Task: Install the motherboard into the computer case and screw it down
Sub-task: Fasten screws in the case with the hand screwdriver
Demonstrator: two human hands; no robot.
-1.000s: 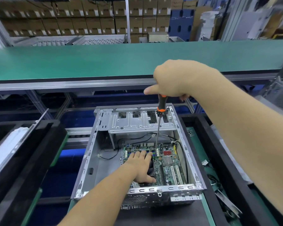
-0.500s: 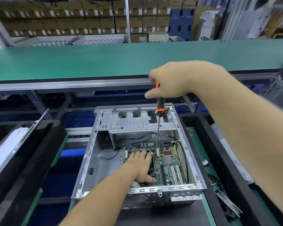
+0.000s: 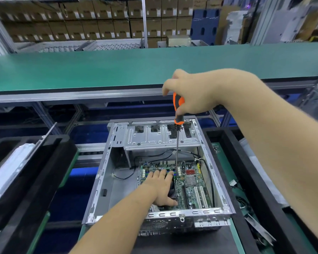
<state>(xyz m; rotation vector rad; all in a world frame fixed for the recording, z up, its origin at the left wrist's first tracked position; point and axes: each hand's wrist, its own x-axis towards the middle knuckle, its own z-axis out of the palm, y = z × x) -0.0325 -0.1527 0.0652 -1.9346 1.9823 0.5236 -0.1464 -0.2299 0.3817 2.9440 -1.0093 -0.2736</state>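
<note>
- Now the motherboard lies inside the case, the left hand pressing flat on it.
- Above the case, the right hand grips the screwdriver upright, its tip down at the motherboard.
- If that tip slips, it could gouge the motherboard.

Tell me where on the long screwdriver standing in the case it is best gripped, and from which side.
Grip the screwdriver by its orange-and-black handle, from above. It stands near upright, its thin shaft reaching down to the motherboard inside the walled computer case, so only the handle is clear. The right hand holds it there; the left hand rests on the board.
</note>
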